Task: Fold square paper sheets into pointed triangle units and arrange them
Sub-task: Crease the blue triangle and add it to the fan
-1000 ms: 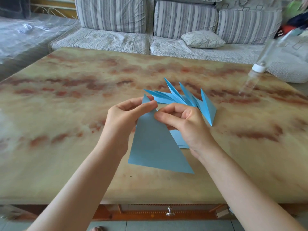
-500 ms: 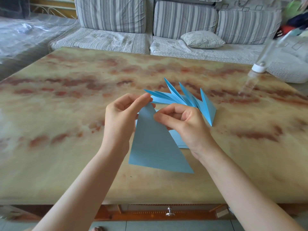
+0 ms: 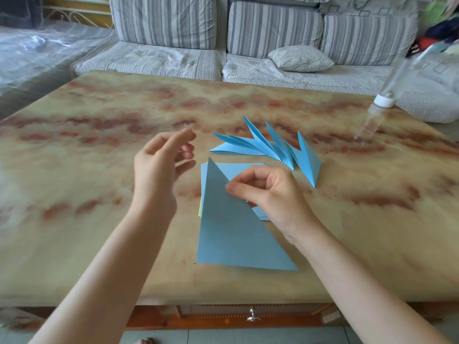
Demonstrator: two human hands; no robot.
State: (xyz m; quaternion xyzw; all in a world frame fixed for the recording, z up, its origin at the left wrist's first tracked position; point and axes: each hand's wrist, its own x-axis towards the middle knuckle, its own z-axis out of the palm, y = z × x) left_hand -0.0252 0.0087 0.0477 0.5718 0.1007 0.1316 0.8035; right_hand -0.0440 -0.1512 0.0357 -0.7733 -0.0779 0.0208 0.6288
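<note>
Living-room scene, seen from above and behind two bare forearms. Across the top of the frame runs a striped grey sofa (image 3: 164,23) with a small pale cushion (image 3: 300,58). Below it, a wide table (image 3: 99,170) with a marbled tan and rust-red top fills most of the view. At the upper right a clear bottle (image 3: 383,101) with a white cap appears blurred and tilted.

Just right of centre, several finished units (image 3: 273,150), narrow blue paper points, lie fanned out and overlapping on the table. Their exact number is hard to tell.

Directly below them lies a stack of square sheets (image 3: 238,170), blue on top, with a sliver of yellow showing at its left edge.

Over that stack, in the lower middle, a larger folded triangle (image 3: 231,234) of blue paper points upward. The right hand (image 3: 275,197) pinches its slanted right edge between thumb and forefinger. The left hand (image 3: 159,170), left of centre, is lifted clear of the paper with fingers loosely spread, touching nothing.

Judging from this, the task is partway through. A handful of units are made and arranged. The sheet in hand seems to have only its first diagonal fold and needs narrowing into a point. More sheets wait underneath.
</note>
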